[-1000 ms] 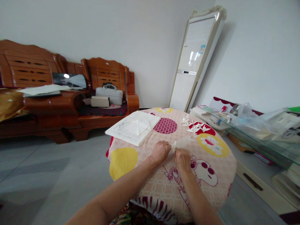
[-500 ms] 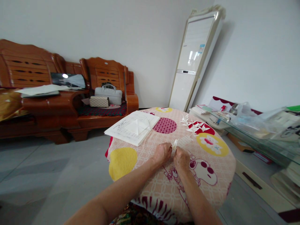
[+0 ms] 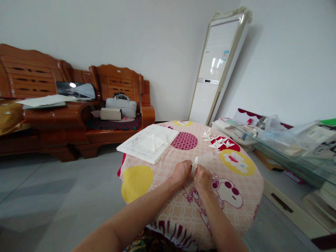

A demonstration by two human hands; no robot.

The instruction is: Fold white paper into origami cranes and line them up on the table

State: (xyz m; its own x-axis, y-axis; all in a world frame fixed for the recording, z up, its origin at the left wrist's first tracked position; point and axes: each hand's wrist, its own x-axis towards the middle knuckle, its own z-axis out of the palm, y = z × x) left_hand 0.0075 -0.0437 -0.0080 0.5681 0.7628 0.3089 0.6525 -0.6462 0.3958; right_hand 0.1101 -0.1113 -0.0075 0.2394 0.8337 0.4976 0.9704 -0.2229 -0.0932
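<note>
Between my two hands is a small piece of folded white paper [image 3: 195, 161], standing narrow and upright over the round table. My left hand [image 3: 183, 171] pinches it from the left, and my right hand [image 3: 203, 177] pinches it from the right. Fingertips cover most of its lower part, so its exact folded shape cannot be made out. Beyond the right hand, several white paper cranes [image 3: 218, 143] sit in a group on the cloth. A stack of printed sheets [image 3: 139, 143] lies to the left, with a folded white paper piece [image 3: 153, 142] on top.
A patterned cloth [image 3: 168, 206] covers the round table. To the right stands a glass-topped table [image 3: 278, 150] with a plastic bag [image 3: 275, 131] and papers. Behind are a tall white air conditioner [image 3: 207, 70] and wooden seats [image 3: 118, 80] holding bags.
Hardly anything differs. Both hands keep their pinch on the folded paper, with only a very slight shift of the fingers.
</note>
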